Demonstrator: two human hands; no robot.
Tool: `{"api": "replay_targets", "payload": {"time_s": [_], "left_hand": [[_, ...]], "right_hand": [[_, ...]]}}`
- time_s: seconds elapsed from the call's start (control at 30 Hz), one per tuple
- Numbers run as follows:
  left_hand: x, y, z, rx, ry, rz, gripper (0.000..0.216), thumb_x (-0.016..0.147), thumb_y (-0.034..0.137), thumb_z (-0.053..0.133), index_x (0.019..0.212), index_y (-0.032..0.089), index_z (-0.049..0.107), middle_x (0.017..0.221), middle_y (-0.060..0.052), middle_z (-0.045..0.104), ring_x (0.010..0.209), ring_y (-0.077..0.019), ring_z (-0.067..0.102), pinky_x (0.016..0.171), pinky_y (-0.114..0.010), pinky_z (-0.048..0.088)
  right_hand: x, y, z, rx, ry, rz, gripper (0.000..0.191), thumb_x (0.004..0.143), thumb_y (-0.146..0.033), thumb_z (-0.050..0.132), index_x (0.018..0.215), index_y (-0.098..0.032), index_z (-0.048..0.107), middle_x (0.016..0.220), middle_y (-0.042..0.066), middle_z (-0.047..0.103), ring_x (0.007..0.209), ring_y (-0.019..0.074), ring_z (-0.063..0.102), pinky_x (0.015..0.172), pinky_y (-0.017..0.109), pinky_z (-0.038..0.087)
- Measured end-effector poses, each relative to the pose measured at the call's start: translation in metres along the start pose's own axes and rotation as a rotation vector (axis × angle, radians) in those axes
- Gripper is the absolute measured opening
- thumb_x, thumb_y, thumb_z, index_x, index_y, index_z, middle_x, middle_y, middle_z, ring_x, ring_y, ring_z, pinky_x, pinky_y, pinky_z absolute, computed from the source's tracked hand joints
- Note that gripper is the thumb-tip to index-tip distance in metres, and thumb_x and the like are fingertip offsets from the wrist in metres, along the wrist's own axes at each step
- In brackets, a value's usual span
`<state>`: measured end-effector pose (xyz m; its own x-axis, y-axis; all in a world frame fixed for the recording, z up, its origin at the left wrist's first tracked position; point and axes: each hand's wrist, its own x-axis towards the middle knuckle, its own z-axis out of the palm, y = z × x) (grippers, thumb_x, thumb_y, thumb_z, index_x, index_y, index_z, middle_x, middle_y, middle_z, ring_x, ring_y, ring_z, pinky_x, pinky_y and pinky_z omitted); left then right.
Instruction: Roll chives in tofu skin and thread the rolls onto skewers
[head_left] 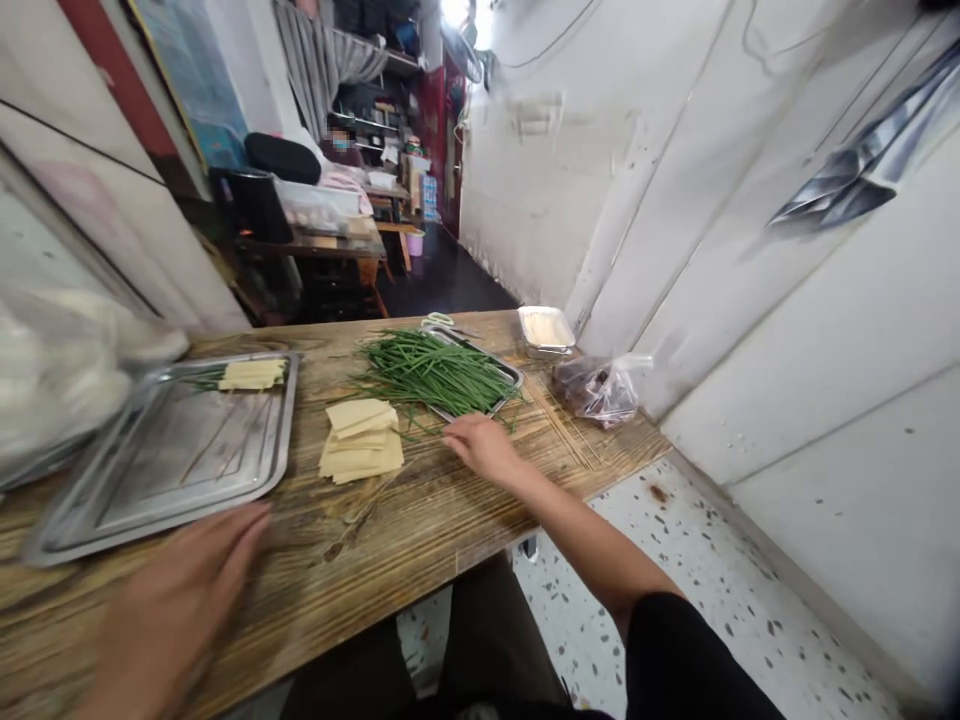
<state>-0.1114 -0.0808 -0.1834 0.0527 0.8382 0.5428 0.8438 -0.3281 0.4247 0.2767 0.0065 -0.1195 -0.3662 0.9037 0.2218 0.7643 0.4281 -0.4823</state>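
My right hand point(480, 445) is at the near edge of a heap of green chives point(435, 368). Its fingers are closed in a pinch at a few loose chive strands. The heap lies over a small metal tray point(513, 378). Left of that hand sits a stack of pale yellow tofu-skin sheets point(361, 440). My left hand point(191, 585), somewhat blurred, is beside the near rim of a large metal tray point(255, 488), fingers stretched out and holding nothing visible. On this tray lie pale rolls around chives point(253, 374) and thin sticks point(225, 440).
Thin wooden skewers point(562, 425) lie on the wooden table point(442, 500) at the right. Beyond them are a foil box point(547, 330) and a plastic bag with dark contents point(600, 388). Scissors point(441, 320) lie behind the chives. A person point(341, 145) is in the background.
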Motion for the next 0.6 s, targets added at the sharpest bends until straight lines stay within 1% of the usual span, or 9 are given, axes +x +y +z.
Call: {"api": "replay_targets", "payload": {"time_s": [0.03, 0.07, 0.13, 0.17, 0.23, 0.3, 0.4, 0.47, 0.6], "left_hand": [[0.027, 0.016, 0.005, -0.039, 0.027, -0.028, 0.037, 0.094, 0.059, 0.052, 0.112, 0.040, 0.079, 0.119, 0.001, 0.084, 0.114, -0.0287, 0.078, 0.113, -0.047, 0.059], [0.053, 0.031, 0.011, -0.082, -0.005, -0.045, 0.040, 0.092, 0.061, 0.054, 0.106, 0.035, 0.080, 0.119, -0.002, 0.084, 0.116, -0.0290, 0.078, 0.114, -0.047, 0.058], [0.099, 0.051, 0.024, -0.149, -0.091, -0.103, 0.048, 0.089, 0.064, 0.052, 0.101, 0.028, 0.082, 0.122, -0.006, 0.084, 0.121, -0.0293, 0.076, 0.116, -0.047, 0.055], [0.117, 0.055, 0.029, -0.149, -0.135, -0.110, 0.051, 0.090, 0.064, 0.051, 0.103, 0.026, 0.082, 0.126, -0.007, 0.083, 0.123, -0.0291, 0.075, 0.117, -0.046, 0.054], [0.141, 0.055, 0.038, -0.140, -0.193, -0.127, 0.056, 0.087, 0.069, 0.053, 0.097, 0.024, 0.083, 0.120, -0.011, 0.084, 0.115, -0.0316, 0.078, 0.108, -0.045, 0.059], [0.151, 0.047, 0.044, -0.142, -0.251, -0.131, 0.059, 0.083, 0.075, 0.056, 0.094, 0.024, 0.084, 0.113, -0.011, 0.086, 0.108, -0.0324, 0.080, 0.103, -0.044, 0.061], [0.153, 0.036, 0.047, -0.156, -0.313, -0.129, 0.060, 0.080, 0.077, 0.059, 0.094, 0.025, 0.085, 0.112, -0.009, 0.086, 0.107, -0.0316, 0.079, 0.104, -0.042, 0.060], [0.153, 0.032, 0.047, -0.161, -0.343, -0.126, 0.057, 0.079, 0.074, 0.059, 0.094, 0.025, 0.085, 0.115, -0.009, 0.085, 0.109, -0.0312, 0.079, 0.106, -0.042, 0.059], [0.159, 0.030, 0.045, -0.162, -0.391, -0.111, 0.050, 0.080, 0.067, 0.058, 0.089, 0.026, 0.085, 0.116, -0.008, 0.085, 0.110, -0.0305, 0.078, 0.108, -0.040, 0.058]], "right_hand": [[0.017, -0.007, 0.012, 0.057, -0.002, -0.099, 0.016, 0.101, -0.020, 0.071, 0.113, -0.020, 0.081, 0.121, 0.010, 0.080, 0.115, 0.0215, 0.070, 0.105, 0.032, 0.048], [0.036, -0.014, 0.023, 0.109, 0.000, -0.163, 0.019, 0.100, -0.018, 0.072, 0.116, -0.020, 0.080, 0.125, 0.010, 0.079, 0.120, 0.0213, 0.069, 0.108, 0.033, 0.047], [0.074, -0.028, 0.040, 0.174, -0.002, -0.222, 0.019, 0.097, -0.016, 0.075, 0.115, -0.021, 0.080, 0.129, 0.011, 0.078, 0.126, 0.0214, 0.067, 0.113, 0.034, 0.045], [0.090, -0.033, 0.045, 0.191, -0.008, -0.236, 0.018, 0.096, -0.015, 0.075, 0.113, -0.020, 0.080, 0.129, 0.011, 0.078, 0.127, 0.0215, 0.067, 0.114, 0.034, 0.044], [0.113, -0.039, 0.049, 0.212, -0.061, -0.248, 0.015, 0.093, -0.011, 0.078, 0.105, -0.019, 0.081, 0.122, 0.011, 0.079, 0.122, 0.0221, 0.069, 0.109, 0.032, 0.046], [0.125, -0.039, 0.048, 0.236, -0.127, -0.264, 0.011, 0.090, -0.008, 0.079, 0.095, -0.018, 0.080, 0.111, 0.009, 0.081, 0.111, 0.0209, 0.071, 0.102, 0.030, 0.047], [0.131, -0.036, 0.043, 0.258, -0.186, -0.310, 0.015, 0.092, -0.007, 0.075, 0.083, -0.018, 0.078, 0.097, 0.005, 0.080, 0.096, 0.0169, 0.070, 0.094, 0.026, 0.045], [0.135, -0.036, 0.039, 0.224, -0.210, -0.337, 0.017, 0.093, -0.009, 0.073, 0.080, -0.018, 0.078, 0.093, 0.004, 0.080, 0.090, 0.0159, 0.067, 0.089, 0.025, 0.043], [0.146, -0.041, 0.034, 0.064, -0.272, -0.358, 0.017, 0.095, -0.010, 0.070, 0.082, -0.016, 0.080, 0.088, 0.006, 0.079, 0.085, 0.0172, 0.064, 0.081, 0.026, 0.040]]}}
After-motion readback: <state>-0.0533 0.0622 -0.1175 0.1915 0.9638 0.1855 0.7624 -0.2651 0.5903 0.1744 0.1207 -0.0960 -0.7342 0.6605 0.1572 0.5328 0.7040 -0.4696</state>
